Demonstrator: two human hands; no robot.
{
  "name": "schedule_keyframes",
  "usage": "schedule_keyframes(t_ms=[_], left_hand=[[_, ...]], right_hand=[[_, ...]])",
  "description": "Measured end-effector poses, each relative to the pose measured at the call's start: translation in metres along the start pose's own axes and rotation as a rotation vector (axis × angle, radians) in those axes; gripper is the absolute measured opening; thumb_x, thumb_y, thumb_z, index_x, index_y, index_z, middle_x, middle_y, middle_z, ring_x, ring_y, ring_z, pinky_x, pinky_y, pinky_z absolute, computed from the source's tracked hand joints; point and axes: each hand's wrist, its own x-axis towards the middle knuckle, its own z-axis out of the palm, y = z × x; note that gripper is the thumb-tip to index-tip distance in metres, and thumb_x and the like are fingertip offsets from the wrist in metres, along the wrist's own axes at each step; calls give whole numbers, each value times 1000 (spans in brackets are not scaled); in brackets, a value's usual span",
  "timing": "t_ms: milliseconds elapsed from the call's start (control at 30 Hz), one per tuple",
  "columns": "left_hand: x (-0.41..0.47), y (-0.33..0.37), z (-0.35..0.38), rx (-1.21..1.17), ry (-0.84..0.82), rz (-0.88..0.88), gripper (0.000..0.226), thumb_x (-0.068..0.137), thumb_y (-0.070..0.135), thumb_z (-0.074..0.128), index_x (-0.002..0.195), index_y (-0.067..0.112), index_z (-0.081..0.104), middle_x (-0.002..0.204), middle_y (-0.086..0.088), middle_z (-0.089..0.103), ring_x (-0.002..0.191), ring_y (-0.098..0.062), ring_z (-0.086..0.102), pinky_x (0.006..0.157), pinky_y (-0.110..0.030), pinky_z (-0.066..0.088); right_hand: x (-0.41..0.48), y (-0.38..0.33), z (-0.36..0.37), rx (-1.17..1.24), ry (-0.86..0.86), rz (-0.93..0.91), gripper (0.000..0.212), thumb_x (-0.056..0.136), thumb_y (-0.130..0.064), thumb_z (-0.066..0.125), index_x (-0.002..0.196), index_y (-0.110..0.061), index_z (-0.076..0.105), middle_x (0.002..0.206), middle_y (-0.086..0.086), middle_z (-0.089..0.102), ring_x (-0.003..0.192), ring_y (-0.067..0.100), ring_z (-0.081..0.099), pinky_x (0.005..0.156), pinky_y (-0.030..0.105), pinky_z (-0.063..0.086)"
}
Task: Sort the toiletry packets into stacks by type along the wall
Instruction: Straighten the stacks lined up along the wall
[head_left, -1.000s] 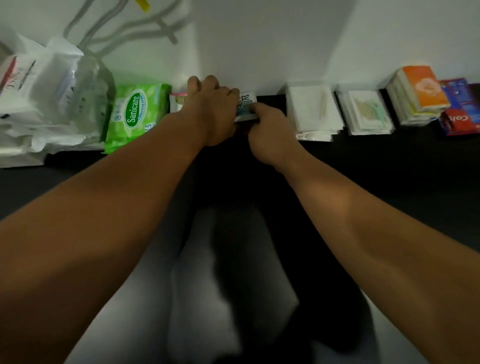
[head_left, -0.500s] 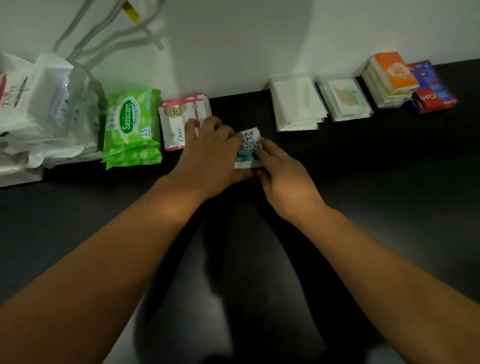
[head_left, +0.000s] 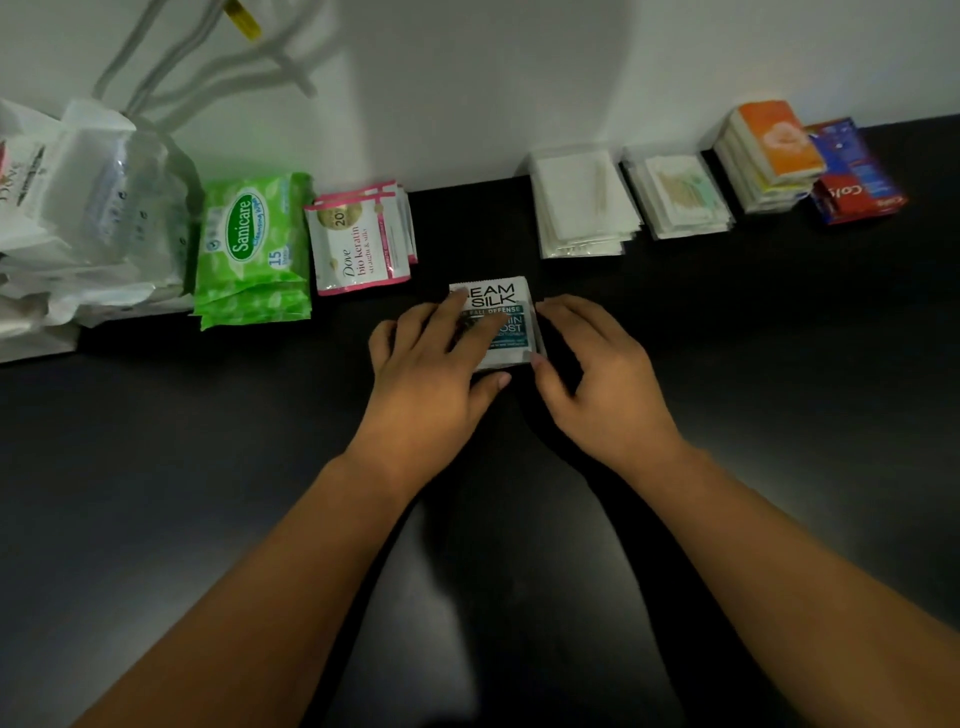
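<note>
Backward from the white wall (head_left: 467, 104) came the white-and-teal foil sachets (head_left: 496, 297). Left fingers (head_left: 453, 318) press flat, right fingers (head_left: 567, 318) pinch the edge; slippery foil may fan apart.

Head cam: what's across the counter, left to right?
White plastic bags → green Sanicare wipes → Dove sachets → Cream Silk sachets, forward of the row → plain white packet stack → beige-printed packet stack → orange-topped stack → red-and-blue boxes.
</note>
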Motion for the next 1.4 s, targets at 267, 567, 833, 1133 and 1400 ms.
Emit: schedule_keyframes(t_ms=[267, 567, 833, 1133, 1400], left_hand=[[21, -1, -1, 120, 9, 17, 43, 95, 45, 57, 133, 26, 62, 141, -5, 58, 127, -34, 45, 95, -44, 24], [91, -20, 0, 237, -45, -29, 45, 99, 39, 50, 142, 24, 48, 147, -1, 52, 135, -34, 36, 106, -55, 24], [127, -29, 6, 240, -39, -34, 44, 99, 36, 51, 140, 22, 49, 142, -1, 56, 129, -34, 39, 106, -55, 22], [115, -11, 2, -56, 79, -135, 51, 99, 25, 54, 148, 22, 44, 156, -8, 40, 141, -31, 35, 115, -50, 22], [86, 72, 18, -597, 62, -488, 52, 98, 18, 54, 148, 24, 41, 139, 6, 60, 132, -15, 44, 111, -28, 25]], right_hand=[[17, 18, 4, -157, -22, -114, 29, 88, -17, 69, 115, -6, 70, 113, 9, 67, 109, 26, 58, 92, 36, 51], [52, 18, 12, -200, -77, -65, 36, 96, -17, 53, 128, -4, 63, 129, 11, 61, 120, 28, 52, 106, 36, 42], [45, 23, 10, -158, 172, 20, 27, 89, -11, 59, 113, -4, 69, 115, 12, 65, 109, 27, 55, 97, 34, 46], [48, 33, -16, 179, 448, 263, 37, 89, -3, 55, 126, -4, 53, 130, 13, 47, 124, 19, 48, 110, 21, 37], [51, 43, -15, 358, 301, 529, 56, 95, -8, 51, 149, -10, 36, 148, 6, 45, 138, 12, 41, 117, 36, 35]])
